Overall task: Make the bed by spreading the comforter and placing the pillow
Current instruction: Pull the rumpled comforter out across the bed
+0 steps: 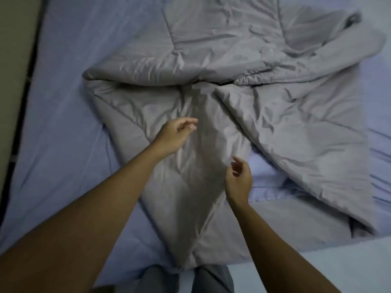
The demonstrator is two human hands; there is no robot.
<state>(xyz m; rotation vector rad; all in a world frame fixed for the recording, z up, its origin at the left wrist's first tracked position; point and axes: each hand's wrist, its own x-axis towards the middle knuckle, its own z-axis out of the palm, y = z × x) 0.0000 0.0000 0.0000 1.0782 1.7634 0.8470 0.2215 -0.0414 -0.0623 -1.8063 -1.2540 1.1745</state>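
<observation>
A grey comforter (243,60) lies crumpled and folded over itself across the middle of a bed with a pale blue sheet (69,98). One long fold runs toward me, its tip at the near edge of the bed. My left hand (175,134) hovers above that fold with loosely curled fingers, holding nothing. My right hand (239,180) hangs over the fold's right edge, fingers relaxed and half curled, also holding nothing. No pillow is in view.
A beige wall (14,60) and a dark gap run along the bed's left side. Light floor (349,263) shows at the lower right. My legs in grey trousers (213,280) stand at the bed's near edge.
</observation>
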